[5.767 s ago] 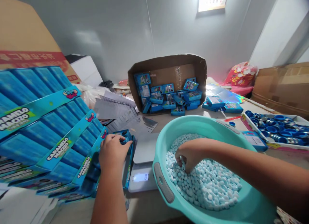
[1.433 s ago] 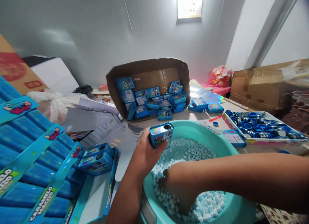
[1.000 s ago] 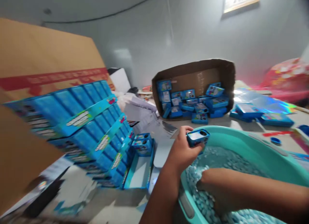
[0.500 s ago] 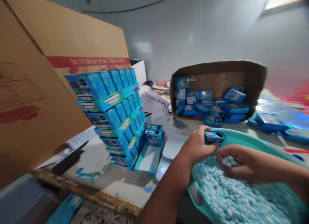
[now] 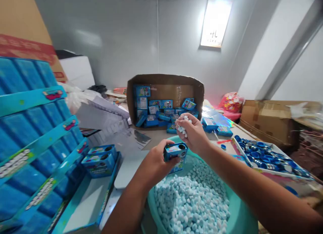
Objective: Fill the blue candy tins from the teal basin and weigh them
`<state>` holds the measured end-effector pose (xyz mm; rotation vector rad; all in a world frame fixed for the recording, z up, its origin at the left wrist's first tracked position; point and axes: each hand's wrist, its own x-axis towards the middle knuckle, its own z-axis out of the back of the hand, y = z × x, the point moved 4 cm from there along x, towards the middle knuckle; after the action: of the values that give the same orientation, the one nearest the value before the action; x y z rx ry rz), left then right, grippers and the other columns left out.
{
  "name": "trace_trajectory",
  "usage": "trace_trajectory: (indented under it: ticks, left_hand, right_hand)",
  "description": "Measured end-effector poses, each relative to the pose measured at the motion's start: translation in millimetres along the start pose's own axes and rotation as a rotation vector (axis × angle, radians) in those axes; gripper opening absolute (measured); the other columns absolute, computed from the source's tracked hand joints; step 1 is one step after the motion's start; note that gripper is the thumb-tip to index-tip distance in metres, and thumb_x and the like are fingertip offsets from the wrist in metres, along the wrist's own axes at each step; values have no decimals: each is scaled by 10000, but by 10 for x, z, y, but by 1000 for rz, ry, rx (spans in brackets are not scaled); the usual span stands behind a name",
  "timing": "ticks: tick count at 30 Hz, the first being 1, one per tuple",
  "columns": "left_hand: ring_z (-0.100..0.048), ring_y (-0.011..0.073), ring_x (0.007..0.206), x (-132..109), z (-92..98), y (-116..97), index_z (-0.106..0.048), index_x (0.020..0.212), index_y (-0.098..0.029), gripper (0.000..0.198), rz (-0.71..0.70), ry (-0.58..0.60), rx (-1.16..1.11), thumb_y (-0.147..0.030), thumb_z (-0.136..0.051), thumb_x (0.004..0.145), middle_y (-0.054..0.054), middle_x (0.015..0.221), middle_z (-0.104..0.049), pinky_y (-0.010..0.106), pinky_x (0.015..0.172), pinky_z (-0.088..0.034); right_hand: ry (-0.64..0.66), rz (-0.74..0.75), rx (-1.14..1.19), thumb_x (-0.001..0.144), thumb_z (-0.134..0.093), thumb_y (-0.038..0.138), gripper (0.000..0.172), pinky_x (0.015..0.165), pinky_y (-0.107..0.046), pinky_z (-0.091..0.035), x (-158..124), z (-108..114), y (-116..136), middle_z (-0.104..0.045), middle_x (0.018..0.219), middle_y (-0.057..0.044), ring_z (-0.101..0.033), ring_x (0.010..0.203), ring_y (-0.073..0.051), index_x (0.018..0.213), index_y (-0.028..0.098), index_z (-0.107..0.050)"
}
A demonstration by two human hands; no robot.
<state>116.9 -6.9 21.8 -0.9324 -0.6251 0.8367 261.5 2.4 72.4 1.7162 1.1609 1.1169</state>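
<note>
My left hand [image 5: 158,160] grips a small blue carton [image 5: 176,152] with a dark round hole in its top. Just above and to the right, my right hand [image 5: 194,134] is closed around a handful of small white and pale-blue candies [image 5: 184,126]. Both hands are over a turquoise tub [image 5: 242,210] heaped with the same pieces [image 5: 191,200]. Left of the tub, two blue cartons with holes [image 5: 99,163] stand at the far end of an open blue display tray [image 5: 83,207]. A white flat-topped device [image 5: 131,166] sits between tray and tub.
Stacked trays of blue cartons [image 5: 32,136] rise at the left. A cardboard box on its side [image 5: 165,80] holds many blue cartons behind the tub. To the right, a shallow box contains blue round caps [image 5: 267,156]; a larger cardboard box [image 5: 270,119] stands behind it.
The view has swung right, bringing the box of caps into sight. My right hand has risen out of the tub with candies, and the carton stays in my left hand.
</note>
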Motion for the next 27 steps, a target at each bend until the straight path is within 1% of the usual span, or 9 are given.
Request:
trace_trajectory:
  ticks: [2, 6, 8, 13, 16, 20, 24, 27]
  left_hand:
    - [-658, 210, 887, -6, -10, -18, -582, 1144, -292, 355, -10, 24, 23, -367, -700, 818, -10, 1017, -702, 322, 758, -471]
    - [-658, 207, 861, -10, -16, -21, -567, 1090, -267, 338, -43, 31, 48, -362, -715, 801, -7, 991, -702, 313, 734, -467]
    - [-663, 209, 844, -4, -20, -1, -566, 1079, -258, 337, -42, 34, 44, -354, -719, 794, -2, 979, -704, 310, 723, -467]
    - [-652, 194, 800, 12, -18, 24, -577, 1071, -251, 342, -58, 72, -6, -351, -731, 782, -6, 944, -699, 296, 690, -465]
    - [-649, 192, 826, 11, -9, 11, -586, 1059, -256, 319, -80, 89, -12, -341, -729, 787, -11, 951, -696, 295, 711, -466]
    - [-664, 206, 862, 13, 2, 0, -609, 1088, -262, 343, -115, 53, -15, -327, -741, 778, 3, 987, -707, 298, 728, -475]
    - [-668, 197, 897, 16, -3, 6, -615, 1107, -294, 347, -150, 23, 15, -335, -747, 788, -24, 1015, -712, 284, 749, -477]
    - [-666, 188, 904, 10, -7, 11, -616, 1106, -315, 340, -157, 17, 28, -340, -748, 794, -41, 1020, -712, 274, 749, -477]
  right_hand:
    - [-32, 47, -22, 744, -707, 280, 176, 323, -171, -240, 16, 74, -66, -554, 601, 70, -432, 388, -59, 778, 216, -547]
    - [-128, 13, -10, 725, -711, 289, 206, 332, -172, -243, -1, 217, -191, -542, 601, 78, -415, 390, -49, 768, 215, -524]
    - [-153, -24, -7, 715, -708, 291, 215, 344, -171, -256, -10, 229, -229, -539, 605, 79, -418, 404, -48, 771, 214, -515]
    - [-165, -75, -19, 718, -706, 284, 219, 374, -182, -281, -6, 202, -265, -525, 603, 76, -448, 435, -58, 787, 210, -511]
    - [-155, -100, -8, 728, -699, 277, 210, 387, -185, -289, -9, 205, -263, -526, 623, 68, -463, 456, -60, 791, 210, -510]
    - [-123, -139, 7, 729, -689, 274, 206, 410, -189, -304, -28, 212, -246, -514, 635, 63, -467, 479, -63, 784, 215, -500]
    - [-77, -125, 8, 727, -669, 267, 187, 450, -208, -357, -37, 205, -211, -500, 619, 62, -484, 493, -75, 760, 217, -492]
    - [-55, -122, -14, 734, -656, 280, 175, 465, -219, -372, -44, 200, -197, -510, 615, 58, -501, 500, -88, 760, 220, -494]
